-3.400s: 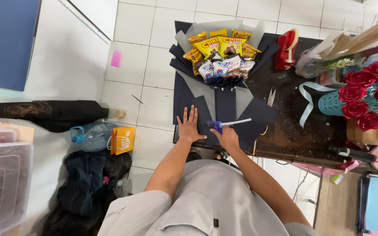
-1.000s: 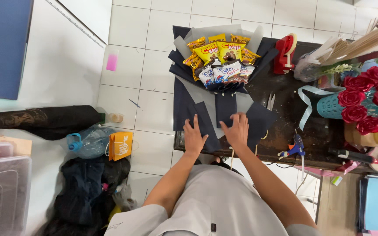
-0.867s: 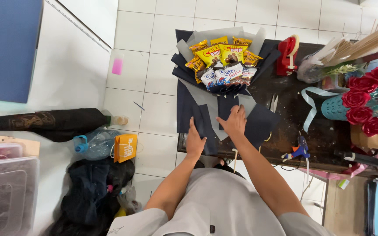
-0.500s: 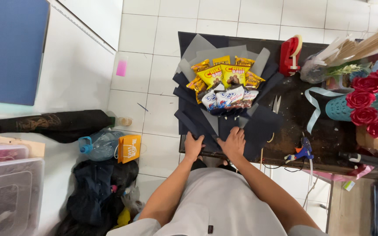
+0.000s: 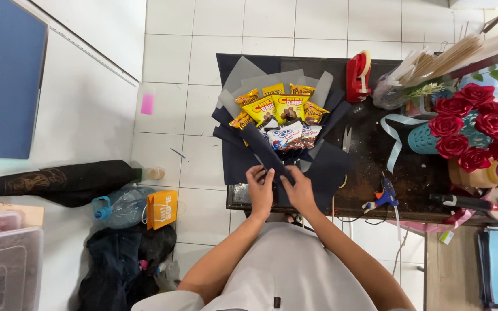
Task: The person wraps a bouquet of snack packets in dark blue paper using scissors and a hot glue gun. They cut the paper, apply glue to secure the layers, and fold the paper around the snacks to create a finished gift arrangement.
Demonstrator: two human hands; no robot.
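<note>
White tiled floor (image 5: pixel 203 52) is seen across the far and left of the scene, with a blue board (image 5: pixel 1 80) leaning at far left. A dark desk (image 5: pixel 410 173) occupies the right centre, its surface worn and stained. Spread over the desk's left part and overhanging its left edge is a layered fan of dark navy and grey wrapping paper (image 5: pixel 240 161), on which a cluster of snack packets (image 5: pixel 280 115) in yellow, white and blue is arranged as a bouquet. A bunch of red paper roses (image 5: pixel 479 124) in a teal basket is noted at the desk's right, well apart from the bouquet. On the floor at near left lie a long dark bundle (image 5: pixel 59 181), a black bag (image 5: pixel 122 259), a clear water bottle (image 5: pixel 119 207) and a small orange carton (image 5: pixel 161 208). A folded navy strip (image 5: pixel 266 155) runs diagonally from the packets toward the near edge. The left hand (image 5: pixel 259 190) and right hand (image 5: pixel 298 191) are both closed on its near end, fingers pinching the paper from either side. A red tape dispenser (image 5: pixel 357 75) stands at the far edge, a blue glue gun (image 5: pixel 383 196) lies near the right, and scissors (image 5: pixel 346 138) rest just beside the paper.
</note>
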